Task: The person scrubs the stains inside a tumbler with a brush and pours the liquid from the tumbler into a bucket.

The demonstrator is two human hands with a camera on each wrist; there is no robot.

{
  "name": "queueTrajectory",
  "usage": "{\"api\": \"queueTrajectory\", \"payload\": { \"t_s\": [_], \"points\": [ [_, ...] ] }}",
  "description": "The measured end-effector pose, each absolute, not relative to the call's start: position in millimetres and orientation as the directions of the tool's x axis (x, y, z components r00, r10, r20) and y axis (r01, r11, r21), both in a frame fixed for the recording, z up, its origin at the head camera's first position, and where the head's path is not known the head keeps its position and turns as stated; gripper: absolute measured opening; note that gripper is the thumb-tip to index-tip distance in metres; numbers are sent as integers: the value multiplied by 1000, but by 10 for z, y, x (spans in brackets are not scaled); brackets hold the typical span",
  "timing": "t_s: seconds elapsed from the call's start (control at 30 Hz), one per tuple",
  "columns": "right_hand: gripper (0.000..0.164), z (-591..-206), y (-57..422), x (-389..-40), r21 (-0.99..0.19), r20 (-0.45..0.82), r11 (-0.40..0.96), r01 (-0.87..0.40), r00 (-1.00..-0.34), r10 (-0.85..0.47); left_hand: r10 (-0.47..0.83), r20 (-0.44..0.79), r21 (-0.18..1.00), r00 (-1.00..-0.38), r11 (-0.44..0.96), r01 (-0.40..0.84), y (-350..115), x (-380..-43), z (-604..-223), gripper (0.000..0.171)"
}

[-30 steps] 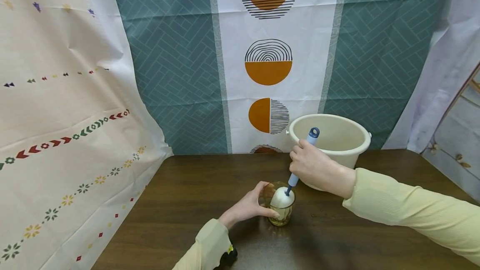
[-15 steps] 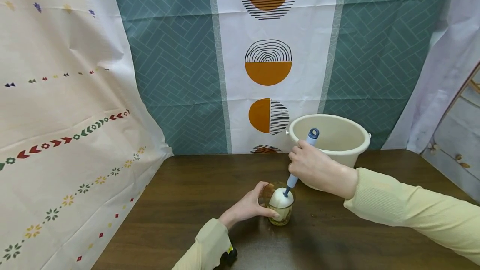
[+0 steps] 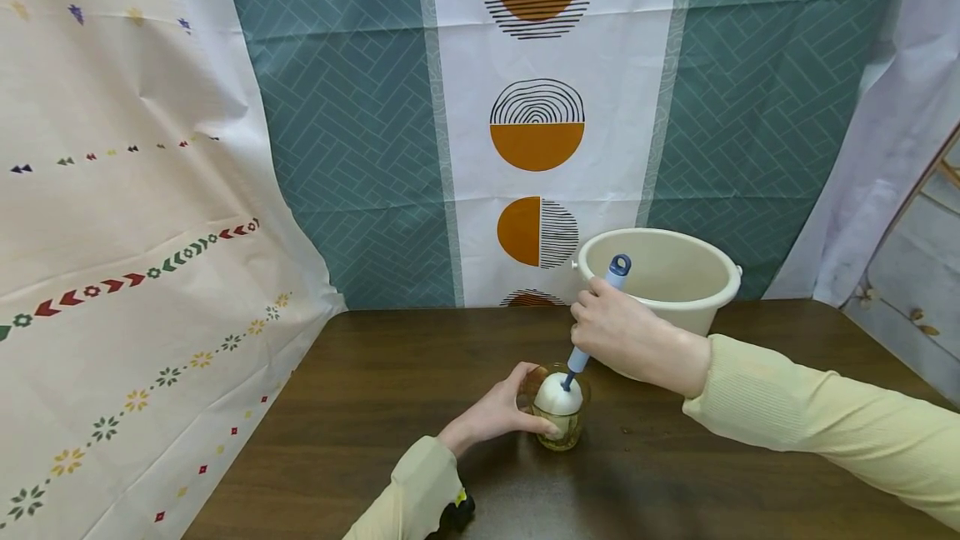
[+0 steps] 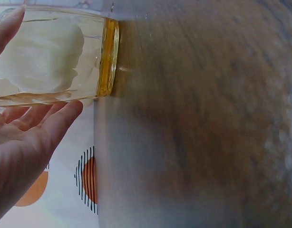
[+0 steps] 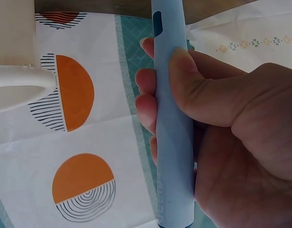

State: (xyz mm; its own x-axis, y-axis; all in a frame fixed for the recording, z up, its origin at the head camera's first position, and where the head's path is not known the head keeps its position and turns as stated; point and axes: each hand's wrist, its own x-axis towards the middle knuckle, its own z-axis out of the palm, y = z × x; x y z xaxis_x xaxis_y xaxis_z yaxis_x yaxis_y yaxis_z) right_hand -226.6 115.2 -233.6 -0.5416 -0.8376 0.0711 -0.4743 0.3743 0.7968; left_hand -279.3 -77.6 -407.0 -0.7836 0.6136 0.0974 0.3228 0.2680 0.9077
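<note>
An amber glass (image 3: 564, 437) stands on the wooden table, with a white rounded sponge head down inside it. My left hand (image 3: 498, 415) grips the glass from the left, thumb on the near side and fingers round the far side. In the left wrist view the pale sponge (image 4: 41, 54) shows through the wall of the glass (image 4: 93, 57). My right hand (image 3: 617, 327) holds the light blue handle of the sponge cup brush (image 3: 580, 358), which leans up and to the right out of the glass. The right wrist view has fingers and thumb wrapped round that handle (image 5: 174, 142).
A cream bucket (image 3: 701, 319) stands behind my right hand, partly hidden by it. The dark wooden table (image 3: 390, 373) reaches back to a patterned curtain (image 3: 352, 148). A few small wet spots (image 3: 626, 432) lie right of the glass. A black strap device (image 3: 456, 515) sits by my left wrist.
The sponge head has shifted slightly left inside the glass, and my right hand and the brush handle have moved a little left with it. My left hand and the glass stay in place.
</note>
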Motion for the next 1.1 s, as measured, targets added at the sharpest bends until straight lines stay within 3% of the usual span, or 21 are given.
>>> {"api": "queueTrajectory", "payload": {
  "t_s": [0.3, 1.1],
  "points": [
    [12, -2318, 1164, -2306, 811, 130, 371, -453, -478, -869, 612, 94, 904, -786, 277, 324, -770, -2808, -4088, 67],
    [16, -2290, 1315, -2438, 805, 157, 398, -439, -489, -858, 614, 96, 911, -784, 264, 318, -762, -2823, -4105, 66]
  ]
}}
